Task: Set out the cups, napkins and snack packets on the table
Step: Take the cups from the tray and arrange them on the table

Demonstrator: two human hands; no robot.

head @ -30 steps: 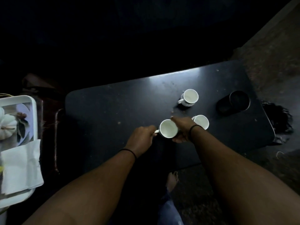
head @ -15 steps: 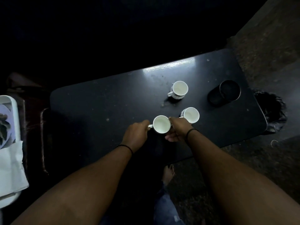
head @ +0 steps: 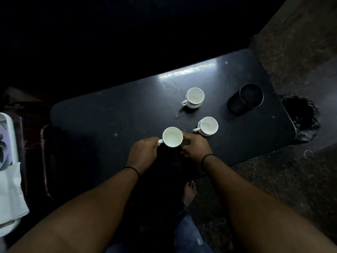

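Nearest to us, our two bare forearms reach forward over a dim floor, a bare foot [head: 189, 192] showing between them below the near edge of the table [head: 113, 114]. Each wrist carries a thin dark band. Our left hand [head: 143, 152] is curled shut with its fingertips pinching the small handle of a white cup [head: 172, 137], and our right hand [head: 196, 147] cups the opposite side of the same cup, fingers wrapped against its wall. That cup stands upright and looks empty, close to the near edge of the dark tabletop, roughly midway along it; we cannot tell whether its base is resting on the surface or held just above it. Just beyond our right hand, a second white cup [head: 207, 126] stands upright with its handle turned toward the left. Farther back, toward the far edge, a third white cup [head: 194, 97] stands apart from the other two, handle also to the left. Near the right end of the table a dark round container [head: 245, 98] sits in shadow. Off the table's left end, at the edge of view, a white tray [head: 10, 125] holds a folded white napkin [head: 11, 194]; its other contents are too cut off to name.
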